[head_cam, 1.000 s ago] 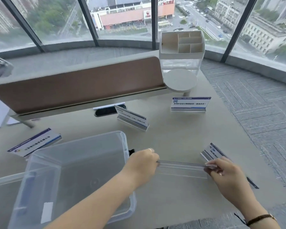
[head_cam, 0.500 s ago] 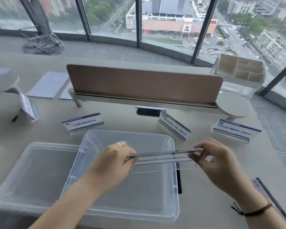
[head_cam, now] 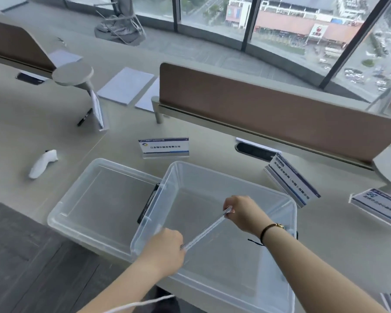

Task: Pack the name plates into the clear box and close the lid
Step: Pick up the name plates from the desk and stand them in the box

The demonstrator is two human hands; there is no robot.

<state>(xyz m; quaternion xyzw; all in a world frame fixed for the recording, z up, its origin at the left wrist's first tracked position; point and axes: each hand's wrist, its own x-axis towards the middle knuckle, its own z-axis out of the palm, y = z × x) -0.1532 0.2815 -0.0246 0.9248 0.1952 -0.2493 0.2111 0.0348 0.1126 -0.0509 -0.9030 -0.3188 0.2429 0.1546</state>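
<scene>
A clear plastic box [head_cam: 289, 224] stands open on the desk in front of me, with its clear lid [head_cam: 77, 199] lying beside it on the left. Over the box I hold a clear name plate [head_cam: 205, 232] edge-on and slanted. My left hand [head_cam: 165, 251] grips its near end and my right hand [head_cam: 243, 211] grips its far end. Three more name plates stand on the desk: one [head_cam: 164, 147] behind the box, one [head_cam: 291, 179] to the right and one [head_cam: 377, 207] at the far right. Another stands edge-on [head_cam: 97, 111] at the far left.
A brown desk divider [head_cam: 269, 111] runs behind the box. White paper sheets [head_cam: 127, 85], a black pen [head_cam: 84, 117] and a white crumpled object [head_cam: 42, 163] lie to the left. A round white stand [head_cam: 72, 74] is at the back left. The desk edge runs along the lower left.
My view has swung left. Both hands have carried the name plate from the right of the box to over its inside, turning it from level to slanted.
</scene>
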